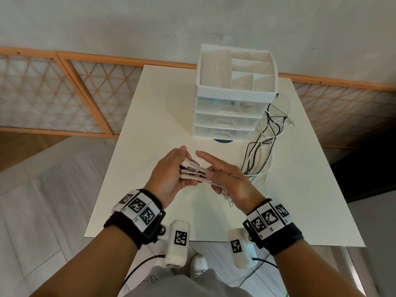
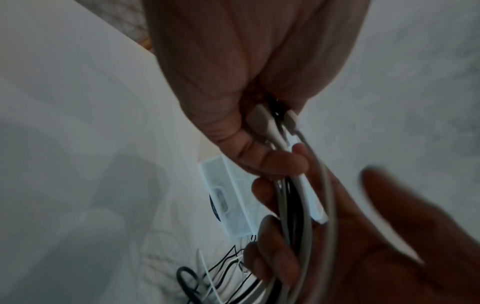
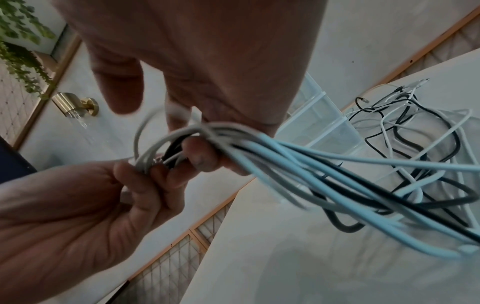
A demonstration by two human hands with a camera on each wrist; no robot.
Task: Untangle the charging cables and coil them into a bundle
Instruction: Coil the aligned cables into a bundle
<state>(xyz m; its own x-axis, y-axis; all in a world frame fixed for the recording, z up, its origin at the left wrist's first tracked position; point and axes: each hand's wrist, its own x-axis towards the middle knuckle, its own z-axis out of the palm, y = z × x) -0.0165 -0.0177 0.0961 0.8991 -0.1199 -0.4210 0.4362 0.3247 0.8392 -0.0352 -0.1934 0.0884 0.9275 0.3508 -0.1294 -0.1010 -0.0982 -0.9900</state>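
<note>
Behind the right hand [image 3: 207,61], only its wrist view shows a brass fixture [image 3: 75,107].

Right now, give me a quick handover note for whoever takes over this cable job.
Left hand: grips the gathered plug ends of the cables.
Right hand: fingers curled round the same bunch just behind the plugs, index finger extended.
Cables: white and black strands trail from the hands to the right across the table, beside the drawer organizer, loose and crossing each other.
Done: one set of ends collected.
Left: straighten the trailing lengths, coil them into a bundle.
</note>
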